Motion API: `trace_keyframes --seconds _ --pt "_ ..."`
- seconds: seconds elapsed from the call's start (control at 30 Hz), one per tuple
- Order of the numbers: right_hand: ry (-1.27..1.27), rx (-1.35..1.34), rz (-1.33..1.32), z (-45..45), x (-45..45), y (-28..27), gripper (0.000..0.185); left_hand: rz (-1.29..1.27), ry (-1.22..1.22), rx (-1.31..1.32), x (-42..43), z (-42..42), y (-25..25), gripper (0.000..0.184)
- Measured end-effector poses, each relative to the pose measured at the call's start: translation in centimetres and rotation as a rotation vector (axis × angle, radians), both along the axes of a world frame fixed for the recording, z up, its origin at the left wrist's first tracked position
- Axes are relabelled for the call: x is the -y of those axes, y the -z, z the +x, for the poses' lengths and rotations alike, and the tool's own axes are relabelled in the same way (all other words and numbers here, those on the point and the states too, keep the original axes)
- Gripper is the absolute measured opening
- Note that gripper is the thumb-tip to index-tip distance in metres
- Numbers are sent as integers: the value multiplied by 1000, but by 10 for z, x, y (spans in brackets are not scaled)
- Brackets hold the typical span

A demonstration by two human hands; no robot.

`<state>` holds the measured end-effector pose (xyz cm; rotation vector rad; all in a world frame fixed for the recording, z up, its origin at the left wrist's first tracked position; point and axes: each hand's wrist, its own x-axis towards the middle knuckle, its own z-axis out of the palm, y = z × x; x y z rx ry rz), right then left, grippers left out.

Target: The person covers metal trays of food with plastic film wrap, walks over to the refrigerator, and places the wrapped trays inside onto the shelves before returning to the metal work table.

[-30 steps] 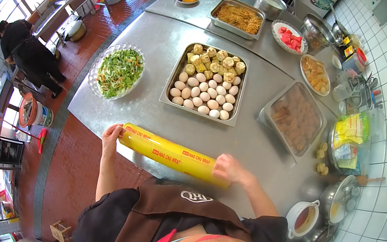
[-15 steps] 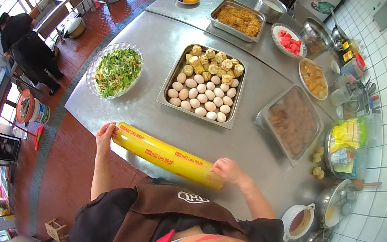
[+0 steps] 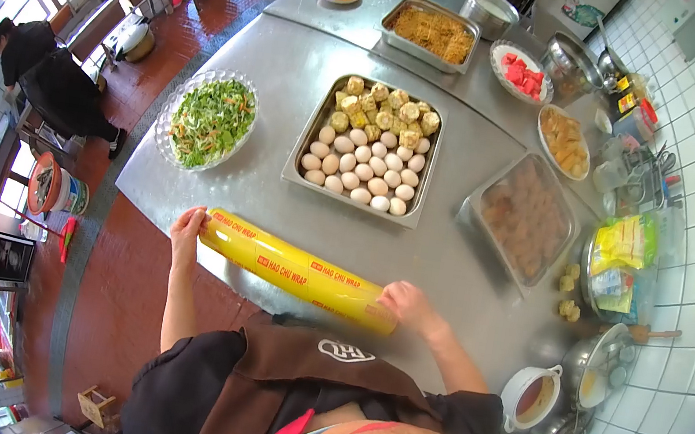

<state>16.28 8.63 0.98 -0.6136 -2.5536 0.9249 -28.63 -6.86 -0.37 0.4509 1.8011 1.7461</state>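
Note:
A yellow roll of plastic wrap (image 3: 291, 269) lies crosswise near the front edge of the steel table (image 3: 438, 270). My left hand (image 3: 189, 226) is closed on the roll's left end. At the other end, my right hand (image 3: 408, 304) has its fingers bent against the wrap. Beyond the roll sits a steel tray (image 3: 349, 202) of eggs and cut corn pieces. A glass plate of green salad (image 3: 210, 120) stands to the left of that tray. On the right, a tray of brown food (image 3: 525, 217) is covered with clear film.
Farther back are a tray of noodles (image 3: 431, 33), a plate of watermelon (image 3: 523, 73) and a plate of pale slices (image 3: 563, 141). A white pot (image 3: 530, 397) and yellow packets (image 3: 624, 238) line the right side. Another person (image 3: 52, 78) bends over at the left.
Both hands and the roll have shifted slightly left in view, still together. The other person at the left has changed posture a little, with a foot now farther right.

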Motion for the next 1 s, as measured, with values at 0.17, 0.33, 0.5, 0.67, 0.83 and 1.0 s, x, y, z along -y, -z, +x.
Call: trace_keyframes --seconds 0.17,0.33,0.5,0.67,0.83,1.0 --pt "7 156 -39 -2 23 -4 21 7 35 -14 2 2 1 16" --pt "-6 137 -270 4 14 -21 22 12 24 3 0 6 -3 15" --pt "95 87 -169 6 6 -69 15 124 20 -162 -6 12 -29 15" --pt "232 144 11 28 -6 -174 8 433 -35 -167 -12 8 -103 14" --pt "351 113 433 44 -25 -275 6 709 134 -406 -56 -17 -215 15" --pt "400 -201 706 46 -79 -317 11 443 -192 -1244 -130 -3 -306 15"
